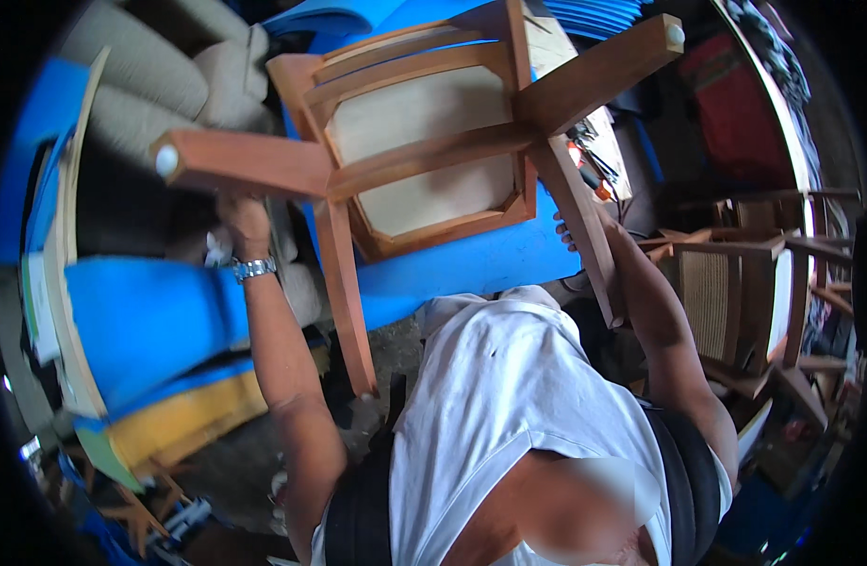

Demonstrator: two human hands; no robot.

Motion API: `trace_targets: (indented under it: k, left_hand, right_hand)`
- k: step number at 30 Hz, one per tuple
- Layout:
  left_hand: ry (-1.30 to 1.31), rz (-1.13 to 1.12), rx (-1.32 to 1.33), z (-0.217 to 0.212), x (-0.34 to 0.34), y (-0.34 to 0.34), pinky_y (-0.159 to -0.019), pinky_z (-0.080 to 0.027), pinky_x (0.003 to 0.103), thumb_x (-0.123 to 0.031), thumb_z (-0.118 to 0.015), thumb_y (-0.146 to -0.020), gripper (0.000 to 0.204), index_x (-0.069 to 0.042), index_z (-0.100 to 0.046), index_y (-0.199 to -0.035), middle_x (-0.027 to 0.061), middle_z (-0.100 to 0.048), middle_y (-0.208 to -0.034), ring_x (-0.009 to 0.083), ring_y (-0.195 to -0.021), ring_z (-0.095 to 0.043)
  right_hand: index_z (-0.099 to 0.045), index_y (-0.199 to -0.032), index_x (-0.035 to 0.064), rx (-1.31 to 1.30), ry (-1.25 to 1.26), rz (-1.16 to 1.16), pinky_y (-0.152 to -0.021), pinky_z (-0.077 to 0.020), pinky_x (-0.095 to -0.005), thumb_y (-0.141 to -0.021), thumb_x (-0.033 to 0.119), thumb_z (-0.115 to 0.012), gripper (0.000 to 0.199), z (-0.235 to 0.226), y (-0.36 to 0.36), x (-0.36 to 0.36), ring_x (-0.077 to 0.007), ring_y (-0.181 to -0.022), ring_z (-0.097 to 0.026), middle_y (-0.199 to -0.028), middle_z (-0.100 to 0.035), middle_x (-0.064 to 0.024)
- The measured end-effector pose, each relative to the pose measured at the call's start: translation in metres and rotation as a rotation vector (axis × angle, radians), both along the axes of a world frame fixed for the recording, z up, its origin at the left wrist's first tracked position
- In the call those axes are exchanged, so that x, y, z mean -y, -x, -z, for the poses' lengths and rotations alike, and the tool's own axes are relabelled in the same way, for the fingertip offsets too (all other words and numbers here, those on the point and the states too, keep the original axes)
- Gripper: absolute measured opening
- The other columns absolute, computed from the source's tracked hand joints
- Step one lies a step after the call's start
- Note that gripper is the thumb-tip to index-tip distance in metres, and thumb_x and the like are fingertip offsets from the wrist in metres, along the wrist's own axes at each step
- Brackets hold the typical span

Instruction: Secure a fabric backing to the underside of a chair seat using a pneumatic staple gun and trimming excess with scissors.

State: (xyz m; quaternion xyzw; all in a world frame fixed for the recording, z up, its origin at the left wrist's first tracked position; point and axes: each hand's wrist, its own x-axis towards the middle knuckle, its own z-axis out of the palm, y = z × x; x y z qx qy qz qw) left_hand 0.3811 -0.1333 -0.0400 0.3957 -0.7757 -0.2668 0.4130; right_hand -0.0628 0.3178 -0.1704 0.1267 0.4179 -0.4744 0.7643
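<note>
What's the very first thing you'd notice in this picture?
A wooden chair turned upside down fills the upper middle, its legs sticking out in all directions. The left hand, above a silver wristwatch, grips one leg on the left, and the right hand holds another leg on the right. Behind the chair lies a bright blue foam sheet.

Blue foam sheets (141, 321), grey cushions (160, 66) and wooden chair frames (735, 283) lie about.

The chair frame (424, 156) is reddish-brown wood, its seat underside (424, 123) pale cream. Beneath it lies bright blue foam (150, 321) over a yellow layer (183, 415). The shirt (509, 396) is white, the wristwatch (254, 269) silver, the sofa cushions (160, 66) grey-beige.
</note>
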Motion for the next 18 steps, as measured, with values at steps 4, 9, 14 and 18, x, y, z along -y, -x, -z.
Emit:
trace_targets:
  k: [4, 9, 14, 18]
  left_hand:
    - [-0.781, -0.204, -0.028, 0.059, -0.116, -0.085, -0.069, -0.046, 0.03, -0.048, -0.039, -0.105, 0.054, -0.004, -0.07, -0.102, 0.0032, -0.069, -0.09, 0.0156, -0.076, -0.058]
    - [-1.104, -0.58, 0.026, 0.248, -0.385, -0.239, -0.065, -0.049, 0.033, -0.039, -0.059, -0.098, 0.035, -0.006, -0.07, -0.102, 0.0067, -0.07, -0.092, 0.016, -0.077, -0.064]
    - [-0.716, -0.412, 0.787, 0.359, -0.725, -0.262, -0.061, -0.053, 0.046, -0.026, -0.058, -0.089, 0.025, -0.008, -0.07, -0.102, 0.0135, -0.071, -0.089, 0.0336, -0.073, -0.068]
    - [-1.037, -0.317, 0.854, 0.383, -0.96, -0.206, -0.065, -0.054, 0.047, -0.027, -0.058, -0.09, 0.025, -0.012, -0.07, -0.106, 0.0128, -0.071, -0.09, 0.0351, -0.076, -0.069]
  right_hand:
    - [-0.053, -0.126, 0.0033, -0.036, 0.211, 0.025, -0.061, -0.0557, -0.0442, -0.097, 0.065, -0.038, 0.07, -0.038, -0.04, -0.021, -0.0265, -0.072, -0.064, -0.094, -0.062, -0.0136]
    - [-0.043, -0.137, 0.0011, -0.041, 0.33, 0.036, -0.066, -0.0544, -0.0358, -0.093, 0.068, -0.049, 0.081, -0.048, -0.062, -0.075, -0.0173, -0.076, -0.062, -0.096, -0.061, -0.0082]
    - [-0.042, -0.133, 0.0037, 0.193, 0.45, -0.088, -0.074, -0.0463, -0.0339, -0.077, 0.052, -0.079, 0.083, -0.011, -0.059, -0.05, -0.0166, -0.083, -0.052, -0.098, -0.049, -0.004]
    - [-0.045, -0.125, 0.0036, 0.394, 0.507, -0.181, -0.078, -0.0449, -0.0364, -0.089, 0.038, -0.066, 0.054, 0.011, -0.059, -0.056, -0.0181, -0.085, -0.051, -0.095, -0.049, -0.0044]
